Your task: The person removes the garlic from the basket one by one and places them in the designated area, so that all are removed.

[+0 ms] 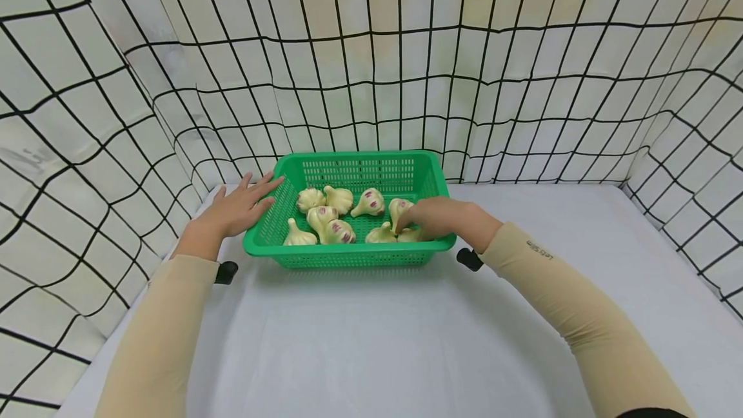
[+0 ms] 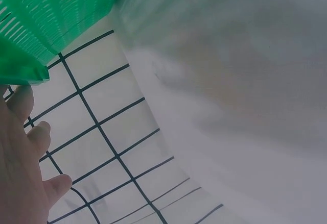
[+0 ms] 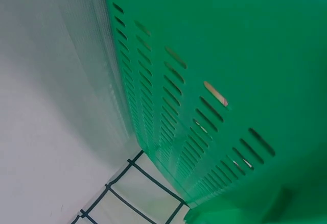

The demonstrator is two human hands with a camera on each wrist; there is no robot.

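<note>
Several garlic bulbs, cream with purple patches, lie in a green plastic basket. My left hand rests on the basket's left rim, its fingers spread and fairly straight. In the left wrist view, the fingers of that hand show beside the basket's corner. Reaching over the right rim, my right hand has its curled fingers at a garlic bulb tilted stem down, and seems to pinch it. Another bulb lies under this hand, partly covered. The right wrist view shows only the basket's slotted wall.
The basket stands on a white-covered table. Behind it and on both sides rise white walls with black netting. Black wrist cameras hang below both wrists, the right one close to the basket's right front corner.
</note>
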